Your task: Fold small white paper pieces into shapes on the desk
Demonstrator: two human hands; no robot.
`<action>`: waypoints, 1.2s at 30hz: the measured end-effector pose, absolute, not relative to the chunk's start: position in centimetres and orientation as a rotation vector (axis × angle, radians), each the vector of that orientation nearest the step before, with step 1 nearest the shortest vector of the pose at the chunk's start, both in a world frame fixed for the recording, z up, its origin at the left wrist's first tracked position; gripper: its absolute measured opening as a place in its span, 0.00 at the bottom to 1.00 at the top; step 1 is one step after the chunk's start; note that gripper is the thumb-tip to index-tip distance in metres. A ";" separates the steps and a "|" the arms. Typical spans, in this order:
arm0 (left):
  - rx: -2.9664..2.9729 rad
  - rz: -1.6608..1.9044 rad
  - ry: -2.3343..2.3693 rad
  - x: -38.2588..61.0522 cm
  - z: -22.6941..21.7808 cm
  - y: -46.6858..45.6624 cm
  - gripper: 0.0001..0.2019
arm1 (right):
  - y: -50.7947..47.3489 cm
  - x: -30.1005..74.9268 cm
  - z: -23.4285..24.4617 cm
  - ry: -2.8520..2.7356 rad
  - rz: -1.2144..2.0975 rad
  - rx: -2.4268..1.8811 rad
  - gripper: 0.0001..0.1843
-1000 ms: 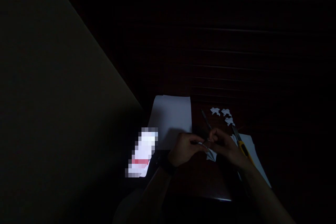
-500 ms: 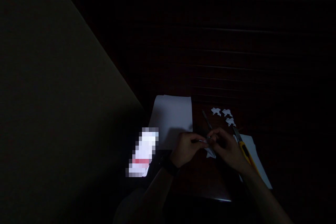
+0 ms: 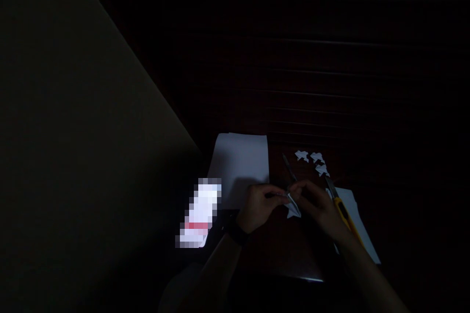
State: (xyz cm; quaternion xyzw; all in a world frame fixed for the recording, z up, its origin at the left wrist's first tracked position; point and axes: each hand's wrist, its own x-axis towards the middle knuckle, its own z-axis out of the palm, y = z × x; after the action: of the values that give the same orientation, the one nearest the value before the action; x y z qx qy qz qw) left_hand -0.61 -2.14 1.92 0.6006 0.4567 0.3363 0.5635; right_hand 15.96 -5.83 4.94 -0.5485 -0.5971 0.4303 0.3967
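Working by dim light at lower centre of the frame, a person pinched a piece of folded paper [image 3: 293, 212] between two bare hands; the left hand [image 3: 257, 205], a dark band [image 3: 238, 233] at its wrist, had thumb and forefinger pressed together on the paper's left side; the right hand [image 3: 318, 208] was clamped on its upper end with bunched fingertips, though shadow hid the exact contact; the pointed lower end showed just below the fingers, above the dark table [image 3: 279, 259]. In the last half second the piece had risen slightly in the frame, and a long pale edge had come into view beneath the right fingertips; that suggested the folds were still being worked, with neither hand ready to let go. Three small paper shapes [image 3: 301, 155] lay right of centre; a thin pen-like tool [image 3: 288, 164] slanted down toward the right hand; a yellow cutter [image 3: 344, 214] rested across white sheets [image 3: 362, 227] at lower right, its blade tip just beside the lowest shape; a stack of blank paper [image 3: 242, 161] lay at centre; a bright screen [image 3: 200, 210], its contents blurred, glowed at lower left.
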 end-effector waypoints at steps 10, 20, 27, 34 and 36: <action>1.462 0.784 1.044 -0.5 1.8 -2.2 0.09 | -5.6 16.1 4.4 -1.531 1.055 -1.363 0.03; 1.448 0.783 1.007 -0.6 1.8 -2.1 0.11 | -5.7 16.2 4.3 -1.485 1.080 -1.347 0.04; 1.535 0.756 1.079 -0.6 2.1 -2.2 0.10 | -5.6 16.2 4.4 -1.529 1.056 -1.349 0.03; 1.650 0.775 1.115 -0.5 1.9 -2.4 0.06 | -5.5 16.5 4.3 -1.573 1.072 -1.368 0.02; 1.674 0.777 1.117 -0.5 1.9 -2.4 0.06 | -5.5 16.6 4.3 -1.572 1.083 -1.357 0.03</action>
State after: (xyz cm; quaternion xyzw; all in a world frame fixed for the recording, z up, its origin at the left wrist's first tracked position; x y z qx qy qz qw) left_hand -0.51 -2.43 1.90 0.6837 0.4563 0.3176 0.4727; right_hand 16.56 -5.45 4.27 -0.5338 -0.6182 0.4258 0.3892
